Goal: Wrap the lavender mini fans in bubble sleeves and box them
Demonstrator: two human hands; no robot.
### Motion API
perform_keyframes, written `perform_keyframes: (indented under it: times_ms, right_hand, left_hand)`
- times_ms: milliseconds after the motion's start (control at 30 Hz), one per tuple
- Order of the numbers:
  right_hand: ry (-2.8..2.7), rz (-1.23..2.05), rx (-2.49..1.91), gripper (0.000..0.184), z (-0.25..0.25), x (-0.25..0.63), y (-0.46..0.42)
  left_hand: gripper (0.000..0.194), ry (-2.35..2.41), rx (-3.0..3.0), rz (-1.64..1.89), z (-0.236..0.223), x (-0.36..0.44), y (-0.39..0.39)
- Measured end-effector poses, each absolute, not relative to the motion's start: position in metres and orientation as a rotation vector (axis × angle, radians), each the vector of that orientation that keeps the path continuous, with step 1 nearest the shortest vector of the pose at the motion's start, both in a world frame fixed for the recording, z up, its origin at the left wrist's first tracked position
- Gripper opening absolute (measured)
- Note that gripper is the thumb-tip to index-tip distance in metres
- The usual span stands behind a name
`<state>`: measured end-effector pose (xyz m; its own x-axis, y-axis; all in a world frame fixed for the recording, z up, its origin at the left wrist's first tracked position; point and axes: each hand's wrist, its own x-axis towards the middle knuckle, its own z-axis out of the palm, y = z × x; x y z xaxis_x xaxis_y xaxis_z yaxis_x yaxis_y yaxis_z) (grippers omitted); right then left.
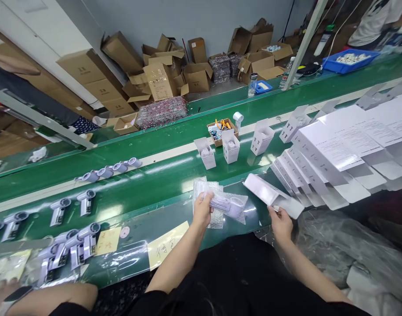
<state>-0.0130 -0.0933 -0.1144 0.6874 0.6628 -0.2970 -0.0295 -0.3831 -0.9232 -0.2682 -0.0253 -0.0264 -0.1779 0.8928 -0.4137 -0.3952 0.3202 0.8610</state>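
Note:
My left hand (203, 210) is closed on a lavender device shaped like a small hair dryer (229, 203), packed in a clear bubble bag. Beneath it, more bubble bags (201, 188) lie on the bench edge. Between the fingers and thumb of my right hand (281, 223) is the open end of a white carton (263, 192), tilted with its far end to the left. The bagged device points toward the carton, with a gap between them. The inside of the carton is mostly hidden from me.
Folded white cartons (339, 145) are stacked at right. Several upright open cartons (231, 147) and a parts box (217, 131) stand on the green conveyor (168, 169). Unbagged devices (86, 202) lie left, beside handwritten notes (166, 245). A co-worker's arm (56, 298) reaches in lower left.

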Motion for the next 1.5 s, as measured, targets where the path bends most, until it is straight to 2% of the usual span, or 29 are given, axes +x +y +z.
perform_keyframes:
  times_ms: [100, 200, 267, 467, 633, 767, 867, 1000, 1100, 1167, 1300, 1400, 1500]
  right_hand:
    - [-1.097, 0.626, -1.804, 0.032, -0.092, -0.016, -0.092]
    - [-1.793, 0.383, -1.579, 0.018, -0.075, -0.028, -0.066]
    - [-1.93, 0.361, -1.471, 0.017, -0.07, -0.039, -0.044]
    - [-1.95, 0.416, -1.349, 0.03, -0.075, -0.063, -0.008]
    - [-1.855, 0.438, -1.327, 0.034, -0.086, -0.055, -0.007]
    - [-1.771, 0.509, -1.361, 0.063, -0.088, -0.042, -0.003]
    - [-1.83, 0.572, -1.293, 0.075, -0.085, -0.037, 0.005]
    - [-1.881, 0.615, -1.296, 0.071, -0.081, -0.038, 0.016]
    - [-1.92, 0.633, -1.302, 0.069, -0.082, -0.039, 0.02]
    - [-1.955, 0.598, -1.275, 0.068, -0.085, -0.04, 0.02]
    - [-1.956, 0.537, -1.249, 0.064, -0.092, -0.046, 0.018]
    - [-1.952, 0.499, -1.204, 0.063, -0.097, -0.051, 0.017]
    - [-1.951, 0.476, -1.153, 0.059, -0.101, -0.049, 0.015]
  left_hand:
    - [0.037, 1.159, 0.325, 1.318, -0.017, -0.279, -0.022]
    - [0.039, 1.043, 0.253, 1.339, -0.005, -0.273, -0.016]
    - [0.041, 1.012, 0.294, 1.349, 0.0, -0.265, -0.009]
    - [0.044, 1.266, 0.532, 1.56, -0.004, -0.262, 0.015]
    - [0.033, 1.603, 1.306, 1.449, 0.005, -0.261, -0.002]
    - [0.027, 1.608, 1.817, 1.224, 0.029, -0.252, -0.02]
    - [0.027, 1.599, 1.606, 1.041, 0.038, -0.256, -0.01]
    - [0.031, 1.6, 1.055, 1.061, 0.027, -0.267, 0.019]
    - [0.032, 1.603, 0.903, 1.093, 0.022, -0.265, 0.032]
    - [0.028, 1.716, 1.101, 1.13, 0.025, -0.258, 0.034]
    - [0.02, 1.999, 1.887, 1.154, 0.034, -0.24, 0.03]
    - [0.024, 2.081, 2.202, 0.997, 0.031, -0.22, 0.021]
    - [0.027, 1.912, 2.397, 0.77, 0.019, -0.195, 0.01]
